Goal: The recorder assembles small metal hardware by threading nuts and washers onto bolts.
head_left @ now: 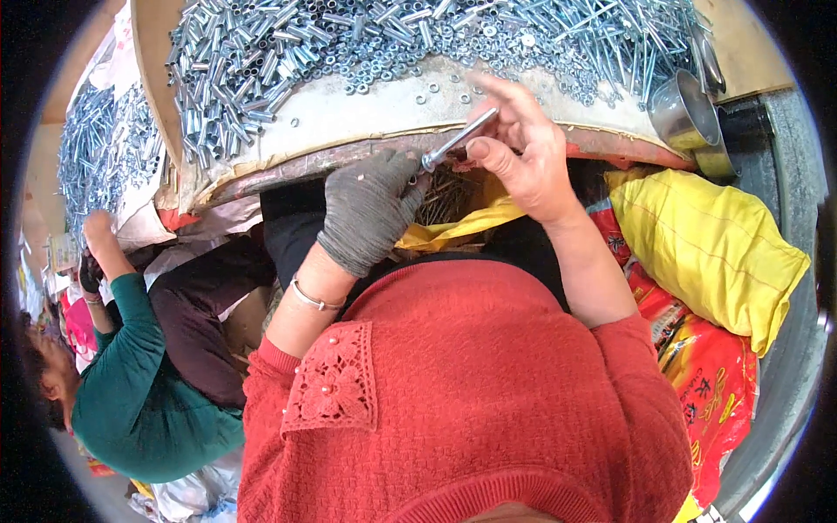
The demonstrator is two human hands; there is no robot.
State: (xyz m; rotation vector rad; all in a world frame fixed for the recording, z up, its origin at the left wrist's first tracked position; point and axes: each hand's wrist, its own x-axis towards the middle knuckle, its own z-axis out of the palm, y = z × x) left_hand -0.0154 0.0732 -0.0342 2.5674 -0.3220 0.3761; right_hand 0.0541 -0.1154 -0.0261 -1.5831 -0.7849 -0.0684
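Note:
My left hand (370,209), in a grey knit glove, is closed with its fingertips pinching the lower end of a shiny metal bolt (462,138). The bolt slants up to the right, with a wider part at the glove. Bare and apart from the glove, my right hand (534,161) is beside the bolt's upper end with fingers and thumb spread. Its fingertips are partly blurred. Beyond the hands, the pale worktop (349,118) bears heaps of metal sleeves (244,74), small nuts and washers (488,44), and long thin bolts (632,39).
A steel cup (689,118) lies tilted at the worktop's right edge. Yellow sacking (471,222) hangs below my hands. A full yellow sack (706,248) and a red bag (706,383) stand right. A co-worker in a green sleeve (135,318) sits left, at another heap (100,148).

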